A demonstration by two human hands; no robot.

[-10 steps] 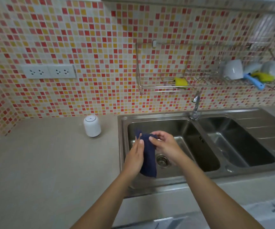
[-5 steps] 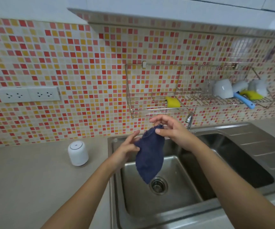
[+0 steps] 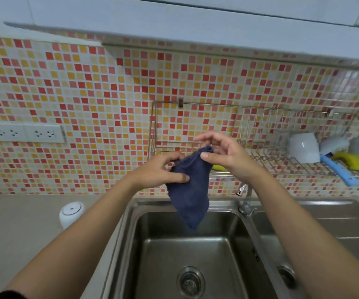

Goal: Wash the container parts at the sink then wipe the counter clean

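Note:
A dark blue cloth (image 3: pixel 189 193) hangs above the left basin of the steel sink (image 3: pixel 174 244). My left hand (image 3: pixel 159 171) pinches its left edge, and my right hand (image 3: pixel 221 154) grips its top corner in front of the wire rack (image 3: pixel 260 156). The cloth's lower tip dangles over the basin. White container parts (image 3: pixel 303 147) rest on the right end of the rack, beside a blue-handled tool (image 3: pixel 338 171) and a yellow item (image 3: pixel 355 161). The beige counter (image 3: pixel 23 229) stretches to the left of the sink.
A white round-lidded container (image 3: pixel 70 213) stands on the counter left of the sink. The tap (image 3: pixel 244 197) sits behind the divider between the two basins. A yellow sponge (image 3: pixel 219 168) lies on the rack behind the cloth. Wall sockets (image 3: pixel 25 132) sit at the left.
Both hands have lifted the cloth from low in the basin up to the level of the rack. The view has tilted upward.

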